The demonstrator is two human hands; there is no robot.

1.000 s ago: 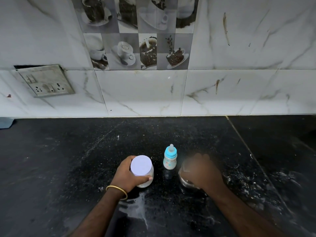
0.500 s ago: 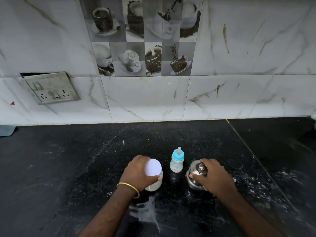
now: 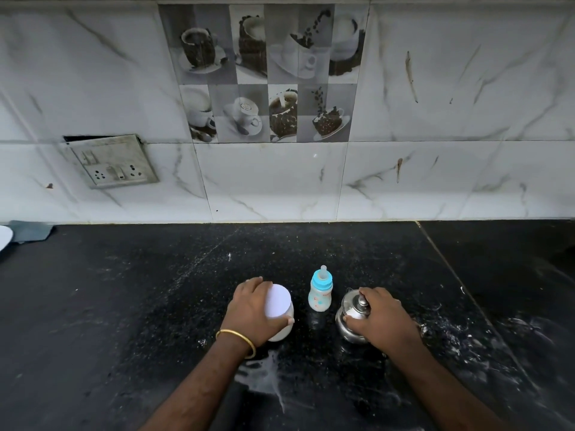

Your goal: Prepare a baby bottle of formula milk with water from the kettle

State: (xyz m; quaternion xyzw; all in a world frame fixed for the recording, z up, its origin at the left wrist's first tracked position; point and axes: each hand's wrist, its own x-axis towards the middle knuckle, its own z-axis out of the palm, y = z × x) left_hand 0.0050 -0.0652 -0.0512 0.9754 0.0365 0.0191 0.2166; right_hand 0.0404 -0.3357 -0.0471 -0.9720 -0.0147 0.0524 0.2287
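Well, nothing readable shows anywhere: the baby bottle (image 3: 320, 293) carries small coloured prints on its pale body, but they are too small to make out as words or a brand. It stands upright on the black counter (image 3: 124, 306), capped by a bright blue collar and a clear teat, and it looks white through most of its body. It sits between two other things without touching either — a white jar (image 3: 280, 309) to its left and a small shiny steel kettle (image 3: 350, 318) to its right. The left hand (image 3: 253, 309), with a thin gold bangle (image 3: 238, 339) at the wrist, is wrapped round the jar, fingers curled over the far side and thumb pressed on the near side, just under the flat white lid; the jar leans slightly toward the bottle. The right hand (image 3: 378, 318) lies over the kettle with fingers bent round its top, thumb at the near edge of the lid beside the round knob. White smears and specks mark the counter near the wrists and off to the right. Behind runs a wall of white marbled tiles, with a grey panel of coffee-cup pictures (image 3: 269, 73) above and a grimy switch and socket plate (image 3: 112, 161) at the left.
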